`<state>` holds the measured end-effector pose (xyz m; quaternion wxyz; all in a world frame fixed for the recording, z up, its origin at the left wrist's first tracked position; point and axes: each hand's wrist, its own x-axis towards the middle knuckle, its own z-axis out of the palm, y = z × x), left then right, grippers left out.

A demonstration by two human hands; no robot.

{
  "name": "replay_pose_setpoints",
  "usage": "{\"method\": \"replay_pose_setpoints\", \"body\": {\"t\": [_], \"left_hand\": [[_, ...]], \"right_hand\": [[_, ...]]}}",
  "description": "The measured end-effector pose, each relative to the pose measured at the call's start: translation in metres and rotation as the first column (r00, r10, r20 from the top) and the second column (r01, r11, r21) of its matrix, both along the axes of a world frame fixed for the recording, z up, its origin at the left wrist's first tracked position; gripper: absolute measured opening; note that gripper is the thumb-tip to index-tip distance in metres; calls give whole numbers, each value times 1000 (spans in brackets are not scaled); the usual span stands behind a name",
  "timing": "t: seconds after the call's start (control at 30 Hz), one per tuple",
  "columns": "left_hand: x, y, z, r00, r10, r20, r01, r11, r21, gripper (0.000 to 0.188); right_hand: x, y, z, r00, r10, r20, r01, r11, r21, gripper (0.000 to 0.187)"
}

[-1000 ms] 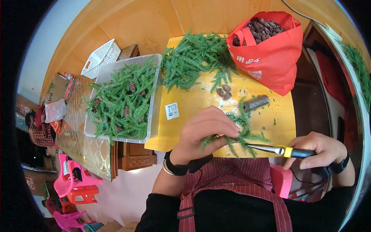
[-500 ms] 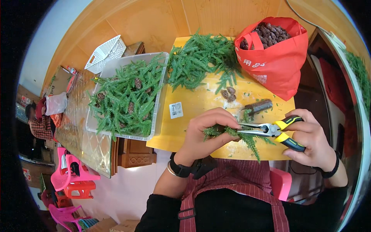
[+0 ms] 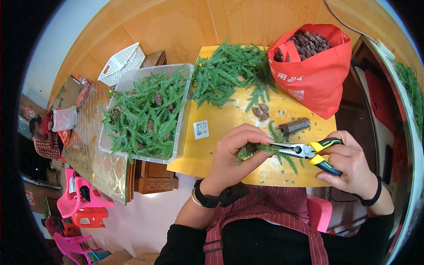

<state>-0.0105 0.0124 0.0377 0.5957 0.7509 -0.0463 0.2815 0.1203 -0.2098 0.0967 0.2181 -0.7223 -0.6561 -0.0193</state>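
Observation:
My left hand (image 3: 234, 157) pinches a green artificial pine sprig (image 3: 289, 162) between thumb and fingers, above the yellow table. In my right hand (image 3: 353, 163) are pliers (image 3: 304, 151) with black and yellow handles. Their long jaws point left, and the tips meet the sprig at my left fingertips. My fingers hide what exactly the tips grip. Just beyond lie a dark brown cylinder-shaped piece (image 3: 295, 126) and a few small pinecones (image 3: 260, 111).
A pile of pine sprigs (image 3: 225, 70) covers the table's far side. Behind at right stands a red bag (image 3: 311, 81) full of pinecones. To the left, a clear plastic bin (image 3: 187, 88) holds sprigs with pinecones. A white label (image 3: 201, 129) lies on the yellow tabletop (image 3: 185, 152). Another person (image 3: 47, 143) is far left.
My right hand and the pliers have shifted slightly left, so the jaw tips sit closer to my left fingers. The sprig has turned, with one frond now pointing away from me.

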Motion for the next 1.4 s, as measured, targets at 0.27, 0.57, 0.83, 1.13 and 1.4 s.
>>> {"method": "replay_pose_setpoints", "body": {"t": [0.27, 0.57, 0.83, 1.13, 1.4], "left_hand": [[1, -1, 2, 1000, 17, 19, -18, 999, 43, 19], [4, -1, 3, 993, 17, 114, -30, 993, 115, 14], [6, -2, 3, 991, 6, 137, -29, 985, 172, 13], [5, -6, 1, 997, -81, -21, 78, 989, -123, 14], [2, -5, -1, 983, -141, -117, 112, 969, -221, 14]], "right_hand": [[7, -4, -11, 998, 29, 58, -35, 994, 101, 32], [10, -2, -10, 979, 40, 201, -82, 975, 205, 31], [10, -11, -10, 965, 44, 259, -72, 993, 99, 34], [7, -10, 6, 1000, -1, 21, 1, 1000, 18, 33], [13, -7, 16, 994, 43, 96, -38, 998, -53, 26]]}}
